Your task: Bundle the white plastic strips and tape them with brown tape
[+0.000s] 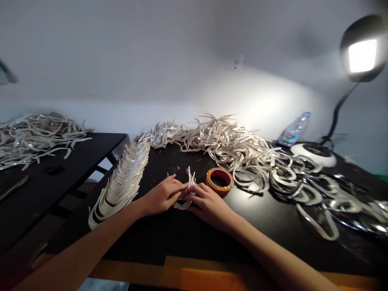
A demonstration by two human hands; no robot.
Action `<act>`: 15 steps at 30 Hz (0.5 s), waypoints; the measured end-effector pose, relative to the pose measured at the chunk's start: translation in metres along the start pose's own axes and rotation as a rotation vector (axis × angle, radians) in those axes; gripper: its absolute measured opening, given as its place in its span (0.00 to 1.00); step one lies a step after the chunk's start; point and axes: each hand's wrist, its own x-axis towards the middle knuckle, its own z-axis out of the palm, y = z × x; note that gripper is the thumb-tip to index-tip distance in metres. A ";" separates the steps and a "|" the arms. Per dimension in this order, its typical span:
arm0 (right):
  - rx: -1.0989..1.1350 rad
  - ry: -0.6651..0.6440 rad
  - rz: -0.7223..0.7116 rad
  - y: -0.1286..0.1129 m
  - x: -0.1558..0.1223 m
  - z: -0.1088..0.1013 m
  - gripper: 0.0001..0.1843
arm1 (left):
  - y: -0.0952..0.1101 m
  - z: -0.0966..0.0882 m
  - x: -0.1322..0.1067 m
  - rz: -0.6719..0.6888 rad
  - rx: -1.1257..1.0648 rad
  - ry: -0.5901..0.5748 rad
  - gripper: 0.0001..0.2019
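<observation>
Our left grip (162,197) and right grip (207,206) pinch silvery curved strips (183,205) between them, steadying the bunch on the black bench (169,240).

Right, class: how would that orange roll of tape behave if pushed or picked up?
The orange roll of tape lying flat would probably slide, not roll. Its round rim could roll if stood on edge. The thick ring looks stiff.

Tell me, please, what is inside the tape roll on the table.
Inside the tape roll, the black tabletop shows through the hole; the tabletop beneath the roll's band is covered.
</observation>
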 end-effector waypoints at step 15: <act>-0.107 0.124 0.024 0.007 0.002 0.002 0.14 | 0.017 -0.001 0.002 0.080 0.268 -0.007 0.13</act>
